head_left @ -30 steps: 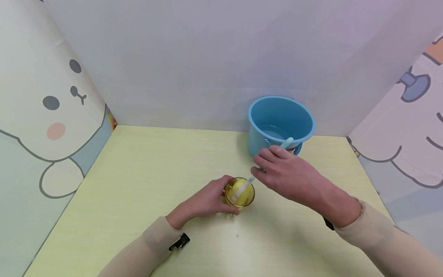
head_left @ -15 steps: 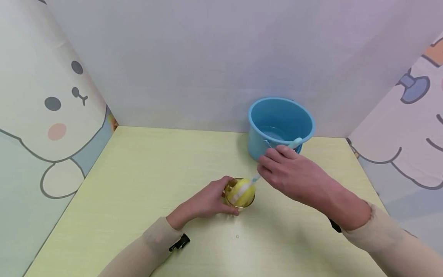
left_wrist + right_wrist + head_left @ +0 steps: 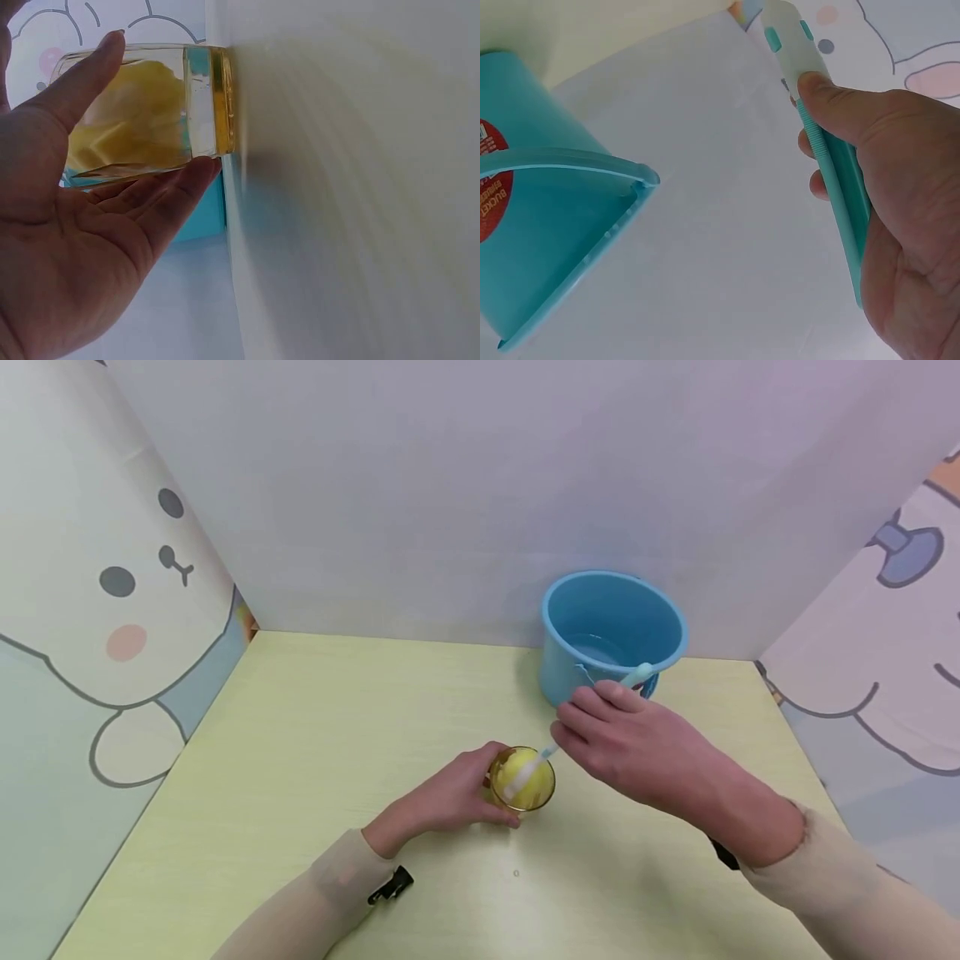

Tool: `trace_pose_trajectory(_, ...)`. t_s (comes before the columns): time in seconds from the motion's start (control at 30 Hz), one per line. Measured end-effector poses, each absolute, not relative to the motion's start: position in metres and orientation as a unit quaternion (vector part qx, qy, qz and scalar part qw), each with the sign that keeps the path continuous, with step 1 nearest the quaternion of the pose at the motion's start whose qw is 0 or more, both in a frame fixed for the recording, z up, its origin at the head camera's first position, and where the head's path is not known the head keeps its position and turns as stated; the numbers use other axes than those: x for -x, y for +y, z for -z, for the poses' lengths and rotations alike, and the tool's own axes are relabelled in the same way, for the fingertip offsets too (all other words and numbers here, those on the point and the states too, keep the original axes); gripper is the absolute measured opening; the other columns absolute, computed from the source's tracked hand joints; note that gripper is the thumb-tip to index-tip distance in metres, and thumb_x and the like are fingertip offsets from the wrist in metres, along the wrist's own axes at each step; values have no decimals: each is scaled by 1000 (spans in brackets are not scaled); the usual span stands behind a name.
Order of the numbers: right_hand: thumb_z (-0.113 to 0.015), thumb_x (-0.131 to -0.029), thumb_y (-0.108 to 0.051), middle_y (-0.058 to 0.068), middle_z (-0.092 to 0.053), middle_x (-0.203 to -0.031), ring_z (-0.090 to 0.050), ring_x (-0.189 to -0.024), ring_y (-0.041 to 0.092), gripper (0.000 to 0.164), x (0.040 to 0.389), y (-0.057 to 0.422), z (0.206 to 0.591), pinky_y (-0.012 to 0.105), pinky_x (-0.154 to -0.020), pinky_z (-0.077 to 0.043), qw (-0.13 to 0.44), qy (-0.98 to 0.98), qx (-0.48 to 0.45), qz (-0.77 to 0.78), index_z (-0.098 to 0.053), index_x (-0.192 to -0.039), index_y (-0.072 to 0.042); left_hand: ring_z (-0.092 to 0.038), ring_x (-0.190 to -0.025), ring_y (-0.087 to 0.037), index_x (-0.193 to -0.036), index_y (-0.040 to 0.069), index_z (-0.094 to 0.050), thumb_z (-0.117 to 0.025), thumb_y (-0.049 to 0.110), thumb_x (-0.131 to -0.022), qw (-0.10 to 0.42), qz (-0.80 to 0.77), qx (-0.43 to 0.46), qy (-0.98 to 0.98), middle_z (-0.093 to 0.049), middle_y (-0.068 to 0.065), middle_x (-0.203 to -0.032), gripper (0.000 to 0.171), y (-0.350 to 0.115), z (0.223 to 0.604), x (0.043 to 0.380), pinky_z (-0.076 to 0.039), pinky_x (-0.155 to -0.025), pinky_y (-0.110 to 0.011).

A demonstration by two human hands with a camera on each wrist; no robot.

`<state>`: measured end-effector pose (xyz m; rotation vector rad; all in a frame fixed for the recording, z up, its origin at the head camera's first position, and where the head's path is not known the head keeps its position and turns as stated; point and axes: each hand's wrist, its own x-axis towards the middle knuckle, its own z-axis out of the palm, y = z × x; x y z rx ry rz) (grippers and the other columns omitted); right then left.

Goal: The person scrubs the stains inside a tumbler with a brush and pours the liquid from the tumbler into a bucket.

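Note:
In the head view, my left hand (image 3: 453, 789) grips an amber-tinted glass (image 3: 204, 105) from its left side, thumb on the near side and fingers on the far side. The glass stands upright on the table, its base against the surface in the left wrist view. My right hand (image 3: 633, 739) holds the teal and white handle of a sponge cup brush (image 3: 845, 184), thumb pressed along it. The brush slants down leftward into the glass. Its yellow sponge head (image 3: 534, 783), crossed by a white strip, fills much of the glass.
A light blue bucket (image 3: 558, 664) stands at the back of the table (image 3: 360, 710), just beyond my right hand. White cloth hangs behind it, and panels with cartoon animals flank both sides. A tiny ring-shaped spot (image 3: 516, 873) lies in front of the glass.
The sponge head rose partly out of the glass half a second ago and is now lower inside it again. My right hand shifted right, then slightly back left; my left hand stayed on the glass.

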<state>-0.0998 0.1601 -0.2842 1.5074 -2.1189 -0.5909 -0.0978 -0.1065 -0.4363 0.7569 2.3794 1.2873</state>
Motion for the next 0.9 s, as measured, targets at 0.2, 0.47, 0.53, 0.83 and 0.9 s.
trace_pose_trajectory(0.2,-104,-67,-22,14,-62,-105,-54,-99,33,63,106,156,292,44,-91,-47,237,-778,-538,220,-69,-116,-2,-64,-104,-7,-144,10,-50,-98,32,-79,171,-455,-266,832,-65,7,-118,84,-106,436,97,-54,-94,-29)
trace_pose_trajectory(0.47,-102,-71,-17,15,-60,-106,-51,-101,33,56,111,161,294,46,-90,-43,228,-789,-530,212,-69,-115,-8,-63,-108,-8,-146,9,-49,-97,33,-79,177,-445,-255,840,-65,5,-122,86,-106,433,96,-53,-96,-29)
trace_pose_trajectory(0.53,-102,-70,-19,15,-61,-107,-52,-102,34,57,110,162,293,46,-90,-43,222,-789,-531,216,-69,-114,-8,-63,-110,-9,-146,9,-49,-98,33,-79,177,-442,-251,843,-65,4,-124,86,-106,433,96,-53,-97,-30)
trace_pose_trajectory(0.83,-105,-66,-22,14,-61,-103,-51,-100,33,60,103,163,282,45,-89,-44,198,-786,-540,225,-70,-113,-8,-62,-115,-12,-145,9,-50,-97,36,-79,169,-435,-256,846,-65,1,-129,86,-106,434,97,-52,-100,-32)
trace_pose_trajectory(0.9,-103,-69,-20,13,-60,-102,-51,-99,32,57,102,164,281,44,-89,-43,197,-785,-544,221,-69,-113,-9,-62,-114,-12,-145,9,-50,-97,36,-79,168,-434,-255,847,-65,1,-129,85,-106,434,97,-52,-99,-32)
